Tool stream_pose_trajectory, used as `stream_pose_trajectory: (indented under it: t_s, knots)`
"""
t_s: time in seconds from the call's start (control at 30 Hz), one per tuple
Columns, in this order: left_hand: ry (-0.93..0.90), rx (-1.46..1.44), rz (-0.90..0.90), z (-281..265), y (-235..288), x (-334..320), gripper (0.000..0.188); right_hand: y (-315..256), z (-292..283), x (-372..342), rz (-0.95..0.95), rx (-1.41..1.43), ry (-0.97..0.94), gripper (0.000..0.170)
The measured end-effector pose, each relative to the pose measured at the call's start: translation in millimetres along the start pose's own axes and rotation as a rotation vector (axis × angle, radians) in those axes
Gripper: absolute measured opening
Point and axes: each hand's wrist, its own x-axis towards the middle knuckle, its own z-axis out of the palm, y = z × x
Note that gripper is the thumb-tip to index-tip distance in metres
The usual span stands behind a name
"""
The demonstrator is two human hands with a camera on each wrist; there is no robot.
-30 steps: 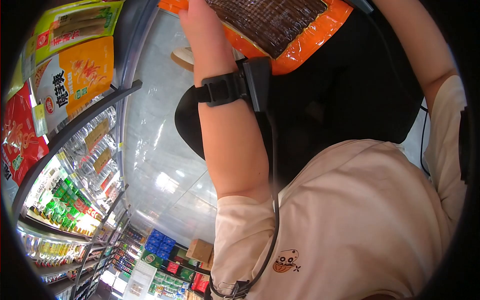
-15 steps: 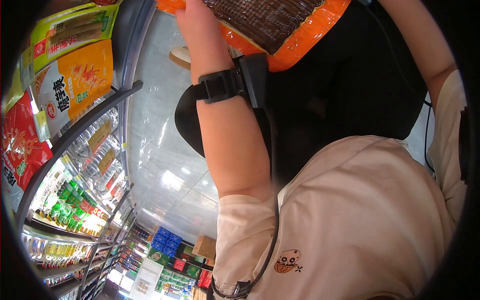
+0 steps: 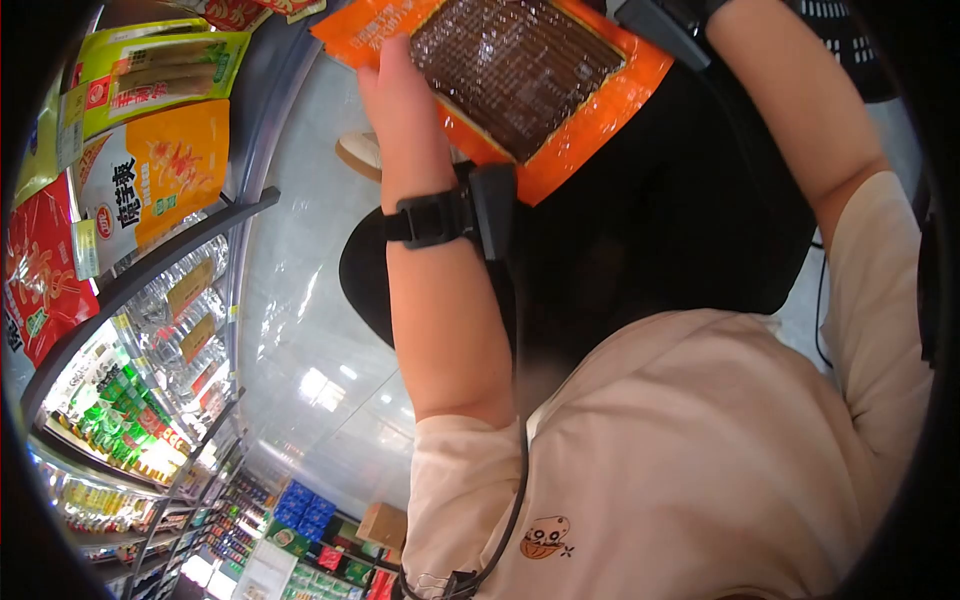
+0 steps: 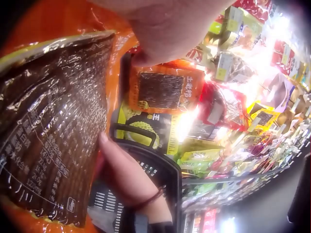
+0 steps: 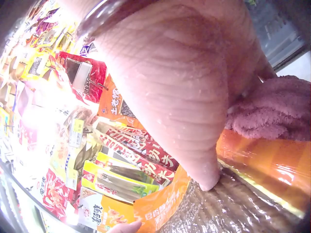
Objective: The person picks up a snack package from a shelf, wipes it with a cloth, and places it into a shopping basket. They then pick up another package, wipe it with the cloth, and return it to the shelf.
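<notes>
An orange package [image 3: 640, 100] with dark brown strips behind a clear window is held up in front of the body, tilted. The left hand [image 3: 400, 95] grips its left edge in the head view; in the left wrist view this hand [image 4: 170, 29] looms at the top beside the package [image 4: 53, 116]. The right hand lies beyond the head view's top edge. In the left wrist view the right hand [image 4: 129, 177] lays its thumb against the brown face. The right wrist view has that hand [image 5: 175, 82] pinching the package [image 5: 228, 204], its far fingers hidden.
Racks of hanging snack bags [image 3: 160, 170] line the left side, with a dark shelf rail [image 3: 160, 250] below. A black basket [image 4: 170, 170] stands behind the right hand. Fuzzy pink cloth [image 5: 272, 109] lies by the package. Stacked boxes [image 3: 300, 510] are farther off.
In the head view the package and both forearms have shifted lower, showing more of the package. A black slotted basket has appeared at the upper right. Both hands keep their hold.
</notes>
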Motion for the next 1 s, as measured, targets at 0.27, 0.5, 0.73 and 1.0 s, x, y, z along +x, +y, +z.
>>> stream_pose_trajectory:
  t_s: [0.27, 0.5, 0.73, 1.0]
  knots:
    - [0.052, -0.055, 0.027, 7, 11, -11, 0.037, 0, 0, 2, -0.115, 0.085, 0.022, 0.053]
    - [0.072, 0.048, -0.002, 3, 10, -7, 0.039, -8, -4, -7, 0.011, 0.035, 0.054, 0.050]
    - [0.055, 0.009, 0.027, 3, 8, -7, 0.039, -11, -4, -8, 0.033, 0.099, 0.029, 0.053]
    - [0.058, -0.039, 0.051, 3, 6, -6, 0.037, -23, -5, -21, 0.095, 0.000, 0.069, 0.052]
